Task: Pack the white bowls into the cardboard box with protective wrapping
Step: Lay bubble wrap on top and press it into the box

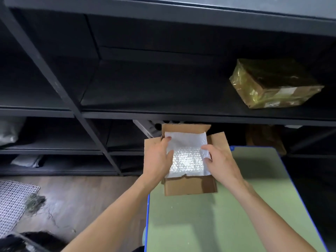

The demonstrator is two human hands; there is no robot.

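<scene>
Tabletop (200, 224), far end: L hand (158, 157) flat, pressing wrap (187, 157) to box (189, 188) wall; R hand (221, 160) pinches opp. edge. No bowls visible. Prob. best: seat wrap into corners, keep overhang.

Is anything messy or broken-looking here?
Yes, two small things. The bubble wrap lining the cardboard box has a ragged, torn-looking near edge. And on the floor at the left, a greyish clump of debris lies at the edge of the mesh mat. Nothing looks spilled.
</scene>
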